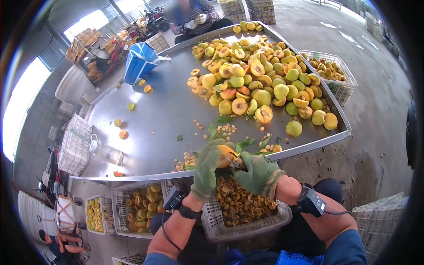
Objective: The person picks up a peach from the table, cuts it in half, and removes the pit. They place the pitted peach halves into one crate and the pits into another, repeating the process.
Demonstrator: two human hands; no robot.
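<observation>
My left hand (206,170), in a green glove, is closed around a yellow peach half (226,156) above the table's front edge. Fingers bent, my gloved right hand (257,173) grips a small curved metal tool (237,162) against the peach; its exact shape is mostly hidden. Directly below both hands, a plastic crate (247,234) between my knees holds many small brown-yellow scraps of fruit. Loose pits (226,129) and green leaves (245,143) lie on the metal table (163,119) just beyond my hands.
A large heap of peaches (260,79), whole and halved, covers the table's right side. A blue bag (140,64) and a clear jug (106,151) stand on the left. Fruit-filled crates (115,216) flank me; another crate (346,90) stands right. A person (198,20) sits opposite.
</observation>
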